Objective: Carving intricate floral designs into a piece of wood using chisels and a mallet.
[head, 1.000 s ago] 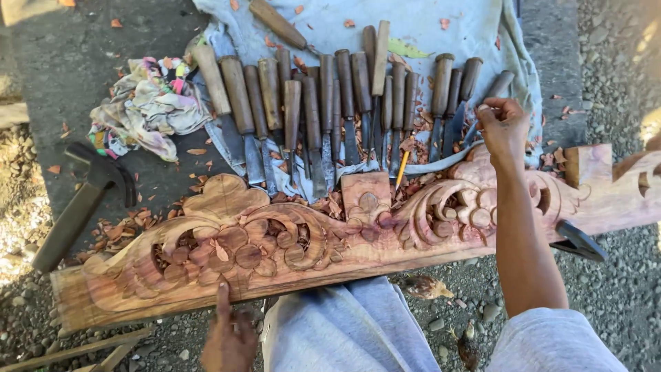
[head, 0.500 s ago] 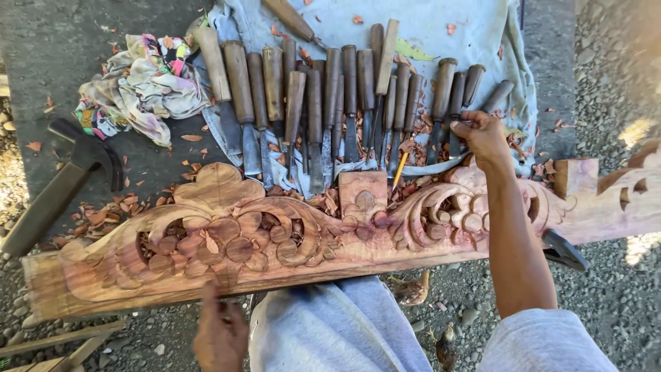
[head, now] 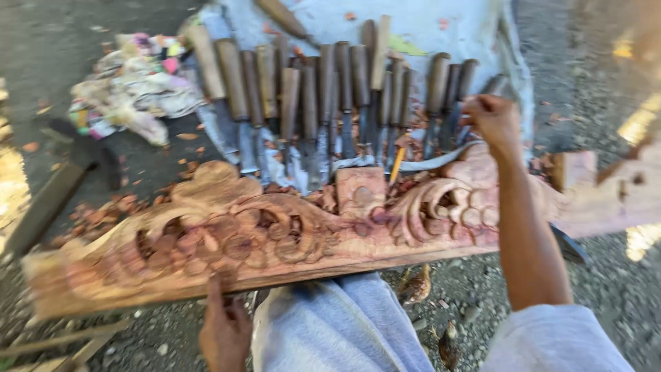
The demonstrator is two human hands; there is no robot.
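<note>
Your left hand (head: 224, 331) presses flat against the near edge of the carved wooden panel (head: 275, 234), fingers spread and holding nothing, steadying the panel across your lap. Your right hand (head: 492, 120) reaches past the panel's far edge to the row of wood-handled chisels (head: 330, 103); its fingers curl at the right end of the row, but blur hides whether they have closed on a handle, so I cannot tell its hold. To my eye you are choosing a tool, and the next move calls for a firm pick of one chisel without disturbing those beside it. Beyond the panel, the chisels lie side by side on a pale cloth (head: 447, 34) spread on the ground, the only holder here. Wood chips (head: 96, 213) scatter left, near a crumpled rag (head: 131, 96).
</note>
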